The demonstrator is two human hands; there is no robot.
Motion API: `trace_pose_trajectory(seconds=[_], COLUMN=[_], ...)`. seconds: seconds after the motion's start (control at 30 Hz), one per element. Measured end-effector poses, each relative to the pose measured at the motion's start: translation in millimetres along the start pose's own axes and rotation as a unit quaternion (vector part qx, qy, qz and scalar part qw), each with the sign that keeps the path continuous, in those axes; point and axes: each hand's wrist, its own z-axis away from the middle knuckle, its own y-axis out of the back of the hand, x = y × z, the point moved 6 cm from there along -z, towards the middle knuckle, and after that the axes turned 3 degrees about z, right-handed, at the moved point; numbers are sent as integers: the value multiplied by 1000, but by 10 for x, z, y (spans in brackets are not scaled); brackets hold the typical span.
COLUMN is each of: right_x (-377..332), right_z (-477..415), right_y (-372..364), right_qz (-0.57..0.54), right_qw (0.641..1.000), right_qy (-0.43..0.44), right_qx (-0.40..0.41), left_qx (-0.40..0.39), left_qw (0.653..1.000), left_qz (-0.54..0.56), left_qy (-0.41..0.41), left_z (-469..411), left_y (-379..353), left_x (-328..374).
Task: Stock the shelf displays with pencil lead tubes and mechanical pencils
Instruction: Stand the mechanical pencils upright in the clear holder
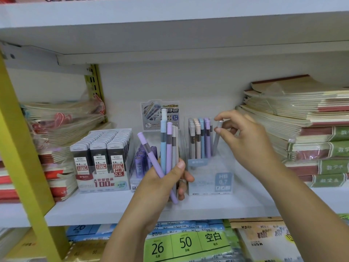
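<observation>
Grips pastel pencils (168,146) in left hand (164,180), pinches grey pencil (217,138) in display box (209,179) with right hand (243,137).

On my feed, the left hand (166,178) hides the lower ends of its mechanical pencils (169,146) and part of the purple lead tubes (140,161) at their 9 o'clock. The right hand (245,137) pinches a grey pencil (217,137) whose tip is lost behind the frosted display box (209,178). Notebook stacks (311,118) at 3 o'clock run off-frame.
</observation>
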Motion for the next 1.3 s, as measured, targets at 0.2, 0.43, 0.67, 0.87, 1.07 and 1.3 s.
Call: trace_pose_trajectory(seconds=[0.2, 0.43, 0.67, 0.87, 1.07, 1.3], right_x=[42, 248, 273, -199, -568, -369], right_z=[-35, -75, -44, -49, 151, 64], right_y=[-36, -172, -232, 214, -76, 10], right_qz=[15, 135, 49, 1, -246, -372], right_qw=[1000, 985, 982, 1000, 951, 910], right_qy=[-6, -70, -118, -20, -93, -160], right_qx=[17, -77, -137, 13, -165, -83], left_qx=[4, 4, 14, -5, -31, -36], left_qw=[1000, 998, 999, 999, 999, 997], left_qz=[-28, -48, -6, 39, 41, 71], left_qy=[12, 27, 28, 7, -5, 11], left_z=[9, 22, 34, 60, 84, 71], left_y=[3, -7, -38, -88, -223, -178], left_x=[-14, -13, 1, 99, 126, 70])
